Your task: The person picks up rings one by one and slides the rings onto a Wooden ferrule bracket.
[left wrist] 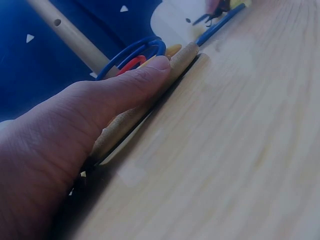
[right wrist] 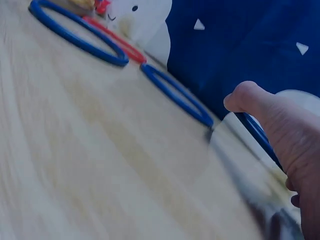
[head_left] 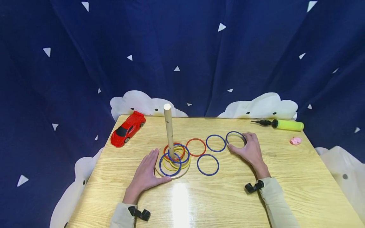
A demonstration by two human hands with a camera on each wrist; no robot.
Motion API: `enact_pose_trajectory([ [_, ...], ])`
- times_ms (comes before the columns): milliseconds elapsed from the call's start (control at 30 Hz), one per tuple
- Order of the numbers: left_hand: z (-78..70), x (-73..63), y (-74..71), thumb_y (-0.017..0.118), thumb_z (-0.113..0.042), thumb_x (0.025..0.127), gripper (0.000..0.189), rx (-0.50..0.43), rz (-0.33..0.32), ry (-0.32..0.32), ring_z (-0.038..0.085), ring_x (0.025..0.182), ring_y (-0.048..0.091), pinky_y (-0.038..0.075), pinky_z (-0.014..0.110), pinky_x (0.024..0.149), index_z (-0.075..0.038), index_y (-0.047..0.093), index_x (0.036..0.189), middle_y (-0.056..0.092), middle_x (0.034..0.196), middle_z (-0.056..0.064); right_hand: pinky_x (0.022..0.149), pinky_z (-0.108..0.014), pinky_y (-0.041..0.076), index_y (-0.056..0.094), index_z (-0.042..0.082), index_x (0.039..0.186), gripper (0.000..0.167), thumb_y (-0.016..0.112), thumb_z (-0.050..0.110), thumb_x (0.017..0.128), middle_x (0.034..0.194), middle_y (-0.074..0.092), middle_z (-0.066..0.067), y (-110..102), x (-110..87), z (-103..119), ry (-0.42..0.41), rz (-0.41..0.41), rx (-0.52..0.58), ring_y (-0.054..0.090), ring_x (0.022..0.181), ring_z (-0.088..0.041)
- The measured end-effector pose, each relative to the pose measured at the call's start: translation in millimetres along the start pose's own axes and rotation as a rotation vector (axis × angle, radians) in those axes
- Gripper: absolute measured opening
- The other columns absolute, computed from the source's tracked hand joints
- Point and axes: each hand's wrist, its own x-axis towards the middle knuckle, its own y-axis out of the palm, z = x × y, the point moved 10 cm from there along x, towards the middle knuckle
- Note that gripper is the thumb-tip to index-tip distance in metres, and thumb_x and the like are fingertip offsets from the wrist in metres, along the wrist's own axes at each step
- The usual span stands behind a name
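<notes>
My right hand [head_left: 248, 149] pinches a blue ring [head_left: 234, 131] between thumb and fingers at the right end of the loose rings. My left hand [head_left: 146, 172] rests against the round wooden base [head_left: 186, 172], fingers straight along its left side and thumb at its near edge. A wooden peg [head_left: 169, 133] stands upright on that base. Several red, yellow and blue rings [head_left: 170, 174] lie overlapping about the peg's foot; which of them encircle it is hard to tell. Flat on the table are a red ring [head_left: 196, 138] and two blue rings [head_left: 215, 151] [head_left: 208, 175].
At the back left of the wooden table [head_left: 228, 202] sits a red toy car [head_left: 128, 129]. A yellow-green hand pump [head_left: 289, 125] lies at the back right, with a small pink pig toy [head_left: 295, 141] before it. Behind the table hangs a dark blue curtain [head_left: 199, 79].
</notes>
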Motion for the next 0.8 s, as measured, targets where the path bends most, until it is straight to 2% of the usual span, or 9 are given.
enact_pose_trajectory([
  [233, 2.0, -0.3, 1.5, 0.067, -0.09, 0.071, 0.136, -0.005, 0.009, -0.005, 0.024, 0.161, 0.015, 0.02, 0.05, 0.13, -0.009, 0.018, 0.168, 0.021, 0.174, 0.005, 0.095, -0.055, 0.043, 0.061, -0.007, 0.126, 0.083, 0.093, 0.043, 0.069, 0.123, 0.059, -0.025, -14.7, 6.6, 32.1, -0.099, -0.04, 0.003, 0.051, 0.114, -0.043],
  [467, 1.5, 1.6, 0.2, 0.069, -0.089, 0.071, 0.135, -0.007, 0.0, -0.004, 0.025, 0.161, 0.016, 0.021, 0.051, 0.129, -0.009, 0.019, 0.168, 0.023, 0.173, 0.006, 0.089, -0.049, 0.039, 0.059, -0.008, 0.125, 0.077, 0.092, 0.036, 0.07, 0.108, 0.06, -0.022, -32.6, 16.1, 66.4, -0.168, -0.043, 0.036, 0.05, 0.104, -0.039],
  [600, -0.5, 2.1, -1.7, 0.07, -0.088, 0.071, 0.135, -0.012, -0.016, 0.008, 0.028, 0.16, 0.019, 0.022, 0.053, 0.128, -0.007, 0.021, 0.167, 0.025, 0.173, 0.008, 0.093, -0.05, 0.039, 0.061, -0.007, 0.125, 0.076, 0.09, 0.035, 0.069, 0.106, 0.063, -0.02, -46.7, 24.1, 97.8, -0.238, -0.055, 0.065, 0.053, 0.105, -0.038],
  [800, -0.3, 1.5, 0.2, 0.07, -0.089, 0.07, 0.136, -0.009, -0.013, 0.009, 0.027, 0.161, 0.019, 0.022, 0.052, 0.128, -0.007, 0.021, 0.167, 0.025, 0.173, 0.008, 0.095, -0.049, 0.041, 0.063, -0.007, 0.126, 0.075, 0.087, 0.037, 0.069, 0.107, 0.064, -0.018, -70.1, 32.8, 162.0, -0.366, -0.076, 0.142, 0.055, 0.108, -0.038],
])
